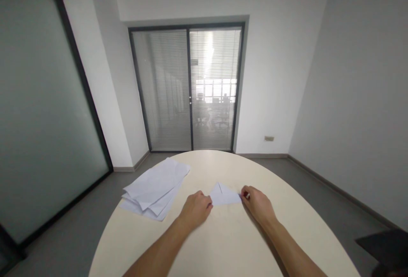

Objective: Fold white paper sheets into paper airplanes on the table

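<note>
A small folded sheet of white paper (224, 195), roughly triangular with its peak pointing away from me, lies on the pale round table (219, 243). A crease or slit runs down near its peak. At its left corner, my left hand (196, 208) is closed, with the fingertips pinching the paper's edge. The right corner is pinched between the thumb and fingers of my right hand (257, 202). Both forearms reach in from the near edge. To the left of my left hand lies a loose stack of white paper sheets (159, 185), fanned unevenly.
Beyond the table stands a glazed double door (190, 90) with blinds. A frosted glass panel (44, 111) is on the left, and a white wall (360, 90) on the right. A dark object (387, 245), partly cut off, sits at the lower right beside the table.
</note>
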Demonstrator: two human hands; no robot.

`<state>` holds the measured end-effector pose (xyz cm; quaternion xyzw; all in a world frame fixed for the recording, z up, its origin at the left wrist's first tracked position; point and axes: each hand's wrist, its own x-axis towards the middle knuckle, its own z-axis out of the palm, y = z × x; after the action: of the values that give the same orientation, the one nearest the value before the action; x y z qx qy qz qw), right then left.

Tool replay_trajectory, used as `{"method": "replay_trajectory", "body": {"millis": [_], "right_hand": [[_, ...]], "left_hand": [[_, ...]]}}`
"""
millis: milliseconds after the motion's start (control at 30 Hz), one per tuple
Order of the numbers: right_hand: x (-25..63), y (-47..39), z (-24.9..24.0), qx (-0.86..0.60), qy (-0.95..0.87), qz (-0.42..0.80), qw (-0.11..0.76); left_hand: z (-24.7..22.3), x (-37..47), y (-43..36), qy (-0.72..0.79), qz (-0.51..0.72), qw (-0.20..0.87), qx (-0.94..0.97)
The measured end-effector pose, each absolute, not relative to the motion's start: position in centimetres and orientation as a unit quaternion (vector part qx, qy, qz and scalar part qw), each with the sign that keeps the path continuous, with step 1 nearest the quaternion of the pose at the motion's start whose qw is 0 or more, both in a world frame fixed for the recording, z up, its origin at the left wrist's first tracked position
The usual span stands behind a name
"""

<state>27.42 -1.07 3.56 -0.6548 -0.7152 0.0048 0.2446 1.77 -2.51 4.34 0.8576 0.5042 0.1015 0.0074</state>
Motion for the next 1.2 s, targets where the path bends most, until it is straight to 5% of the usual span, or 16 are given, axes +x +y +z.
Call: {"method": "replay_trajectory", "body": {"millis": [567, 1200], "right_hand": [[26.8, -1.4, 4.4, -0.660, -0.729, -0.018, 0.179], [27.5, -1.2, 3.7, -0.651, -0.728, 0.017, 0.216]], "left_hand": [[4.3, 1.8, -2.5, 0.495, 0.103, 0.000, 0.863], [4.3, 1.9, -2.5, 0.498, 0.098, 0.001, 0.862]]}}
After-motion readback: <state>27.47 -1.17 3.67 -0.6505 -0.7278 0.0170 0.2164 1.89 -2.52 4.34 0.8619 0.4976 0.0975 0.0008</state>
